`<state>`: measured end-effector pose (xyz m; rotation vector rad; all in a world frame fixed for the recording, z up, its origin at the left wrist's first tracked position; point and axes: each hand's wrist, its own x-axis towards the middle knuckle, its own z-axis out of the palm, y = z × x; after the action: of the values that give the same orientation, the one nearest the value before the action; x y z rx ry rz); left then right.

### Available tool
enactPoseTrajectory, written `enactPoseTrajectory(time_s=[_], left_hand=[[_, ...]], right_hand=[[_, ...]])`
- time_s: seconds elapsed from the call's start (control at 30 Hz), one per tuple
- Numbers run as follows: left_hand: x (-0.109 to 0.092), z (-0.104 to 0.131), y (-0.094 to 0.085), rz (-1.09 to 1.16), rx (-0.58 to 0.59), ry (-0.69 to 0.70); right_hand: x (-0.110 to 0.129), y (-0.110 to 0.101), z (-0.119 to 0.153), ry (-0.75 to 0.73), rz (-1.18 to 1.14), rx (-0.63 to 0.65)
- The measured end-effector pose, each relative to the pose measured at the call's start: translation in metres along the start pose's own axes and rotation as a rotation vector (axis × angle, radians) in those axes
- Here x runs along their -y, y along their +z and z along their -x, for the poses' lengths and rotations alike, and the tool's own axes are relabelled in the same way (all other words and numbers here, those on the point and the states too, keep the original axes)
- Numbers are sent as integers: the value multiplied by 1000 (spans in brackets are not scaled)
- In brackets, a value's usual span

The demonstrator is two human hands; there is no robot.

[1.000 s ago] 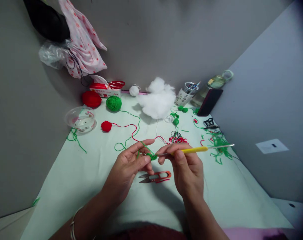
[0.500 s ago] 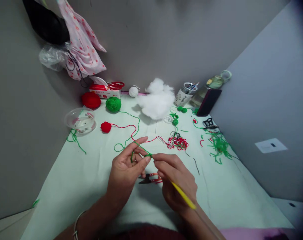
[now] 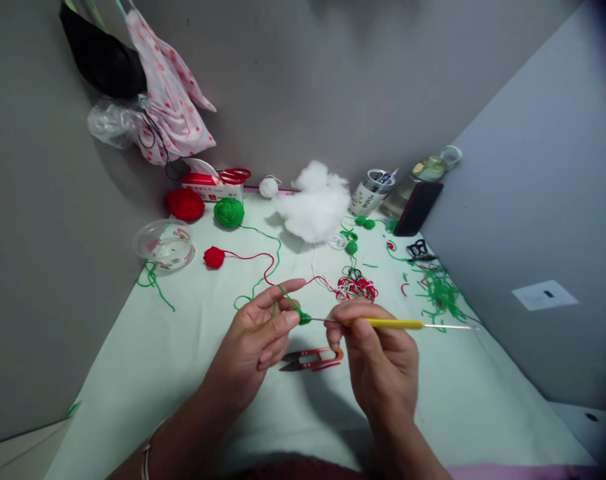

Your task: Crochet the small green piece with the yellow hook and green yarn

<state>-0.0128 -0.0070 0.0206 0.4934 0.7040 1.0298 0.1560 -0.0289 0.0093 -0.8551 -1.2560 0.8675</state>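
Observation:
Between thumb and fingers, my left hand point(image 3: 257, 337) pinches a small green crochet piece point(image 3: 304, 318). Green yarn point(image 3: 281, 291) runs over its raised index finger. My right hand point(image 3: 383, 360) grips a crochet hook point(image 3: 395, 324) with a yellow handle, lying nearly level; its thin metal tip meets the green piece. Below the hands, orange-handled thread snips point(image 3: 313, 359) lie on the cloth. Behind my left hand, a green yarn ball point(image 3: 229, 213) trails a strand toward it, and a small red yarn ball point(image 3: 214, 257) sits nearby.
White stuffing point(image 3: 315, 207) sits at the back beside a pen holder point(image 3: 370, 193). A phone point(image 3: 419, 209) leans against a bottle on the right. Green scraps point(image 3: 443, 290) and tangled red yarn point(image 3: 357, 288) lie right of centre. A plastic bowl point(image 3: 165, 247) stands left.
My right hand has moved right and turned, swinging the hook from a slant toward me to nearly level. More of the snips shows. The view has shifted slightly.

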Motion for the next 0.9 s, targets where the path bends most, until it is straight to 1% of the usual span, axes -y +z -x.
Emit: enactPoseTrajectory(time_s=[0.07,0.13,0.2,0.27,0.33,0.37,0.4,0.47,0.53,0.6,0.67,0.73,0.83,0.9], left_hand=[[4,1,1,-37,21,7],[9,1,3,-70,17,17],[14,0,5,-81,-17,55],[18,-2,7,-54,-52,78],[18,-4,7,14,-49,19],[17,-5,7,53,-35,-33],[16,-6,6,88,-21,-79],[11,-7,5,130,-12,-118],[8,-7,3,112,-31,-74],[8,-6,2,39,-32,-11],[11,-5,2,-46,-14,36],[15,-4,1,-95,-5,65],[17,-3,0,-114,-4,80],[15,-1,0,-126,2,78]], right_hand=[[-2,3,-3,-31,37,22],[-4,6,-3,-85,129,25],[-6,8,-2,-133,228,27],[-7,8,1,-233,392,46],[-8,5,4,-348,568,91],[-8,3,4,-377,605,102],[-8,1,3,-367,591,94],[-7,-2,0,-249,424,25],[-6,-3,-3,-88,192,-35],[-7,-2,-6,10,58,-22],[-9,1,-6,45,47,8],[-11,2,-6,89,46,1],[-13,3,-7,201,-83,-33],[-13,4,-9,249,-173,-53]])
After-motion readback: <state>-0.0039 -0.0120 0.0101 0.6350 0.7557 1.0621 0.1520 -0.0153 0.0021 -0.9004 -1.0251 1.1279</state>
